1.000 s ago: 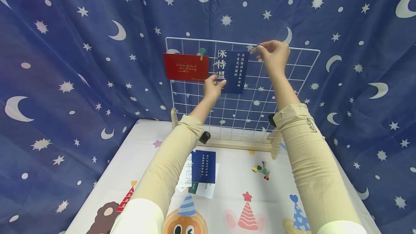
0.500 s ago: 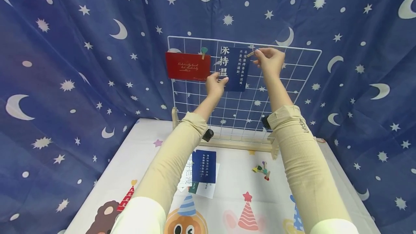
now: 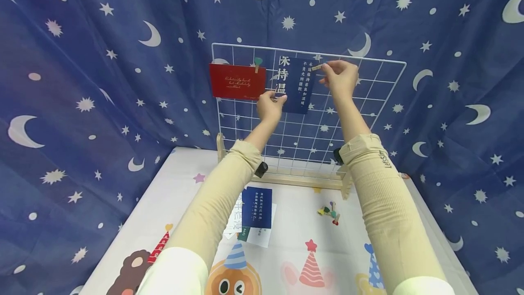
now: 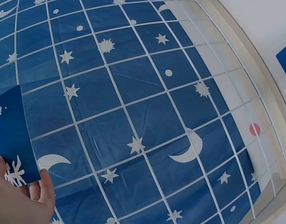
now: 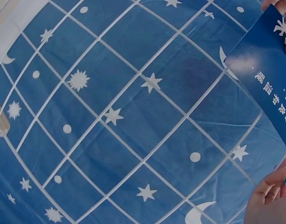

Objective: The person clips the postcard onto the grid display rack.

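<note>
Shifted left to the upper right edge of the blue card (image 3: 298, 87), the right hand (image 3: 343, 77) is pinching a peg (image 3: 316, 68), while the left hand (image 3: 270, 106) is gripping the card's lower left before the wire grid (image 3: 368, 58), and keeping it level is probably aiding alignment.

the left grip (image 3: 270, 107) covers part of its blue card (image 3: 295, 86), which both wrist views cut off.

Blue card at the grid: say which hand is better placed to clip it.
Probably the right: the right hand holds a clip by the upper right of the card, while the left hand grips its lower left.
</note>
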Motion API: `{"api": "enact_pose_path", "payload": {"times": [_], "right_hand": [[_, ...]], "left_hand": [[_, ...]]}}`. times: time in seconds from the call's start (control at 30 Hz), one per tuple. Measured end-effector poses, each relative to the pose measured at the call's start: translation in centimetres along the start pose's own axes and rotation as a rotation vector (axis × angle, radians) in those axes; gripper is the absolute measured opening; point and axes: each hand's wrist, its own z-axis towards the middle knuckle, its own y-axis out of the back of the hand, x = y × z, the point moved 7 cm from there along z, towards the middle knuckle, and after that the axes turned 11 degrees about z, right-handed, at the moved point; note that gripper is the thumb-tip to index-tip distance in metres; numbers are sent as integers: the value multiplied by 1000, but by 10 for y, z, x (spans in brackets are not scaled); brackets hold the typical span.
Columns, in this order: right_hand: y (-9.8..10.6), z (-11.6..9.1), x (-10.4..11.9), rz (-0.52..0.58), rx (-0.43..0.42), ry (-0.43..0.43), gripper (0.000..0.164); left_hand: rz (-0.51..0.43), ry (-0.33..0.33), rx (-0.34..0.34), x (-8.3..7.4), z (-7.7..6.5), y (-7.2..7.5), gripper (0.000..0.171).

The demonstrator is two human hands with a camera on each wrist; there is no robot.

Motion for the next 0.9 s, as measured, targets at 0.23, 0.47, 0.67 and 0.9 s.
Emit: {"api": "enact_pose_path", "payload": {"times": [0.23, 0.47, 0.67, 0.9], "right_hand": [[2, -1, 2, -61, -22, 25, 27], [2, -4, 8, -120, -7, 85, 25], [9, -7, 10, -167, -30, 126, 22], [14, -10, 9, -170, -38, 138, 21]], "left_hand": [[-63, 28, 3, 10, -1, 1, 26], [-54, 26, -25, 18, 0, 6, 22], [-35, 60, -23, 27, -3, 5, 22], [-37, 54, -20, 34, -7, 9, 18]]}}
